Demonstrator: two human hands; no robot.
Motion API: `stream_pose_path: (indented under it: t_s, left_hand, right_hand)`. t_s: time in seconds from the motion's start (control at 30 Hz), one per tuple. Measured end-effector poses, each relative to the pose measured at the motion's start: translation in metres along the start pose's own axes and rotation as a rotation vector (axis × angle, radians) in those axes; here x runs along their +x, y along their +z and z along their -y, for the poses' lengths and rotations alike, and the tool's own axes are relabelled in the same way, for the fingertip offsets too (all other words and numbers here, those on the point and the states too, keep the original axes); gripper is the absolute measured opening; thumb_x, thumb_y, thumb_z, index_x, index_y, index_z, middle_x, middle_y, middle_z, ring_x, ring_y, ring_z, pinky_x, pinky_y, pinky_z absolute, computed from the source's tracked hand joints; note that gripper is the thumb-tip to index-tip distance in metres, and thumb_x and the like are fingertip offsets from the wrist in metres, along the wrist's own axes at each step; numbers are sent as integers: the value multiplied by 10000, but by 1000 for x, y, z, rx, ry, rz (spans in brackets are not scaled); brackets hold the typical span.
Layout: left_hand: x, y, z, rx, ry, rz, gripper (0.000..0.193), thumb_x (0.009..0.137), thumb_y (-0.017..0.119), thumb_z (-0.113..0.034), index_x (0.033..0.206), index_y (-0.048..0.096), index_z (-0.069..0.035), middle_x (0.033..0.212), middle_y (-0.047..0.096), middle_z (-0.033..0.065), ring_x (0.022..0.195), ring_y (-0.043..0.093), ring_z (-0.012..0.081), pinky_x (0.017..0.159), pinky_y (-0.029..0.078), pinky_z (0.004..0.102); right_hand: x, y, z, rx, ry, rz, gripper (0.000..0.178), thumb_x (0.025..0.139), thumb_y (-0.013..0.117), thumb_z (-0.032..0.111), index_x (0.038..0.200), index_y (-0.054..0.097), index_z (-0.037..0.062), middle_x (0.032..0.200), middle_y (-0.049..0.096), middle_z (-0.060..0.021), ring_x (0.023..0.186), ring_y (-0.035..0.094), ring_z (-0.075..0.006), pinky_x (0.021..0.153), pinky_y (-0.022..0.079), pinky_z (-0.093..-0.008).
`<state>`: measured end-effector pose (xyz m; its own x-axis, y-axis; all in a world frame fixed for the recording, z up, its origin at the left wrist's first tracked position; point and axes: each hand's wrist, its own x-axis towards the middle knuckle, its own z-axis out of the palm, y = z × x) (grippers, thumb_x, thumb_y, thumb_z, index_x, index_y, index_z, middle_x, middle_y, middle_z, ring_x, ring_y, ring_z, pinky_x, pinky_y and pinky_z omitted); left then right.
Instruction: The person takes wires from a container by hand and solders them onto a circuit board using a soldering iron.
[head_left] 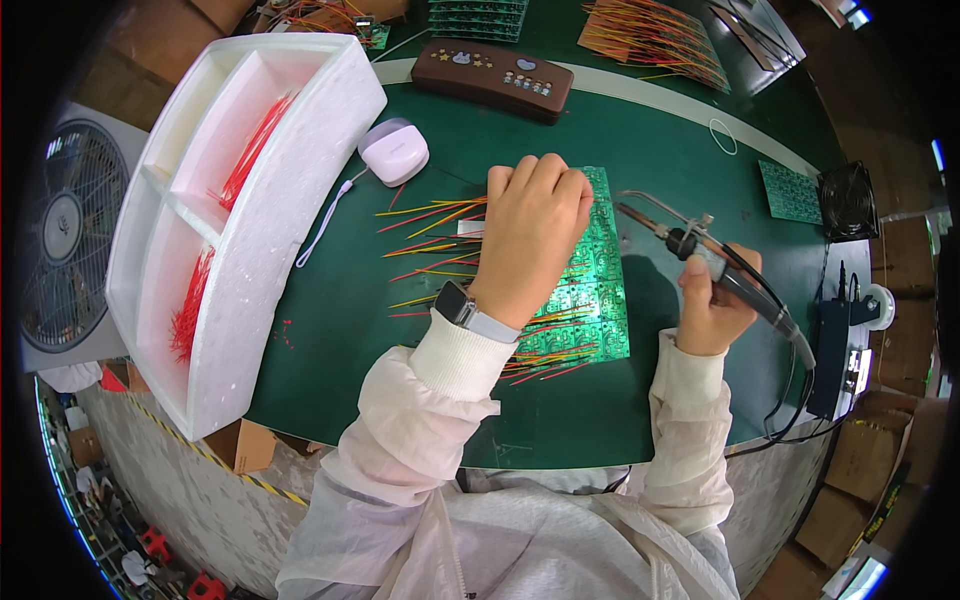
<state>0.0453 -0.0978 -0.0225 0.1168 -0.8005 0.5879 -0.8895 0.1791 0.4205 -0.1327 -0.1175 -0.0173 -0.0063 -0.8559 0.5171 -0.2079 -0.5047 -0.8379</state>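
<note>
A green panel of circuit boards (605, 270) lies on the green work mat, with several red, yellow and black wires (430, 270) sticking out from its left side. Over the panel's upper part is my left hand (535, 220), back upward, with its fingers curled together. Their tips and whatever they pinch are hidden behind the knuckles. My right hand (715, 305) is wrapped round a soldering iron (722, 268) with a thin metal feed tube clamped on it. Its tip points up and left, just off the panel's right edge.
A white foam box (275, 190) with red wires stands at the left, next to a fan (65, 235). Behind are a lilac case (395, 152) and a brown pencil case (490, 78). A small black fan (848, 203) and the iron's cable (805, 400) are at the right.
</note>
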Motion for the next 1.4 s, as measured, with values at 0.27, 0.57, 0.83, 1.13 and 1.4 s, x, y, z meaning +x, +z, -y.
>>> stream_pose_path:
  t_s: [0.27,0.57,0.83,1.13,1.4]
  left_hand:
    - [1,-4,0,54,22,-7,120,662,620,-52,722,524,-91,707,461,-2,702,462,167,649,314,303]
    - [-11,-171,-7,157,-280,-276,130,818,490,-105,904,561,-39,875,577,58,805,534,164,722,383,265]
    - [-110,-310,156,400,-589,295,161,746,511,7,904,536,12,824,573,114,746,550,161,661,422,263]
    - [-97,-282,158,272,-683,369,41,711,539,31,736,506,31,633,552,118,574,545,177,545,426,274]
    - [-94,-282,143,193,-482,338,101,693,551,17,778,496,21,735,513,118,637,491,207,606,408,281]
  right_hand:
    - [5,0,16,124,54,-102,239,713,635,101,849,479,-20,708,480,-53,538,470,-88,521,393,-195]
    - [3,-6,9,49,96,-87,258,723,634,62,927,512,-38,819,516,-65,669,503,-106,656,415,-222]
    - [-9,-9,28,137,124,-151,244,738,609,19,954,519,-51,829,538,-62,715,508,-104,631,414,-210]
    - [-29,-16,16,-17,-77,-94,210,760,586,45,937,518,-45,856,534,-103,738,525,-151,663,420,-252]
    - [-29,-9,22,-132,-164,-23,192,747,596,54,915,541,-22,845,548,-102,752,535,-181,689,415,-266]
